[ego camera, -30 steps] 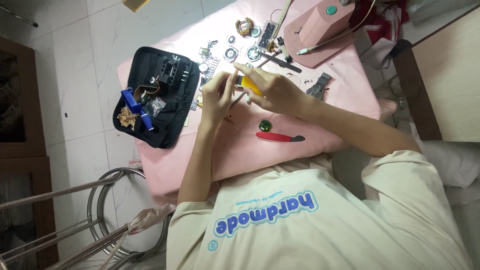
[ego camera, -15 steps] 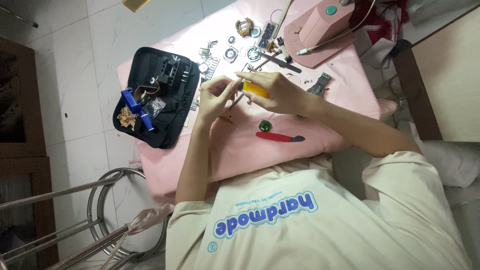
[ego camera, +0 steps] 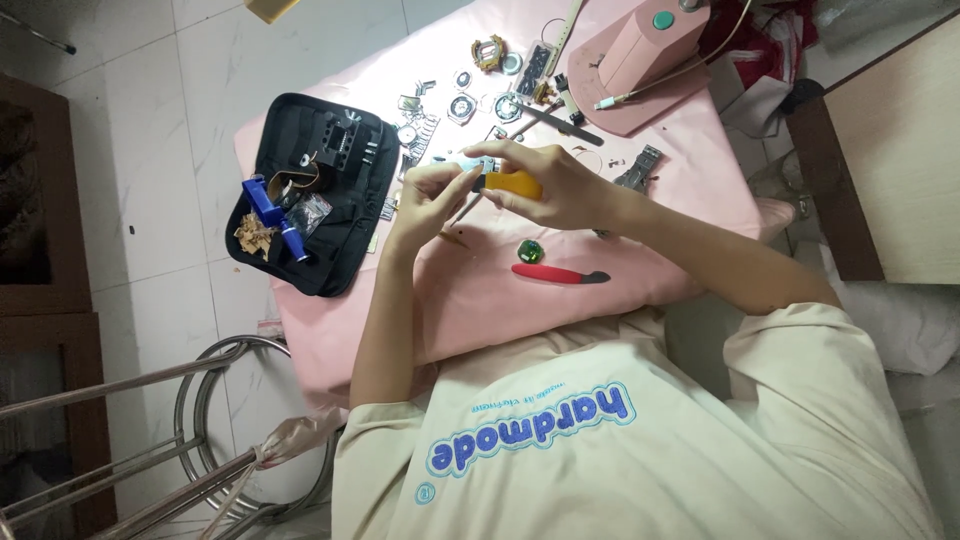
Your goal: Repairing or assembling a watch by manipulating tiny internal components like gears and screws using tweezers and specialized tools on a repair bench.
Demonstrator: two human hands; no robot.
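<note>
Head view: white tiled floor, small table with a pink cloth (ego camera: 480,300) over it, person in a cream shirt leaning in from the bottom edge. I only have this one view.

Left hand (ego camera: 430,200) is curled, fingertips pinching something small at the tool tip; too small for me to say what it is. Right hand (ego camera: 555,185) is closed around a yellow-handled tool (ego camera: 510,186), its thin shaft angled down and left toward the left fingers. Both hands are raised over the middle of the cloth, nearly touching each other.

Just below the hands on the cloth: a small green round piece (ego camera: 530,250) and beside it a red-handled tool (ego camera: 560,274) lying flat. Left of the hands, an open black tool case (ego camera: 310,190) with a blue tool (ego camera: 270,212) on it. Behind the hands, scattered watch parts (ego camera: 470,105) and a pink lamp base (ego camera: 640,65) at the far edge. Metal chair frame (ego camera: 200,430) bottom left on the floor.
</note>
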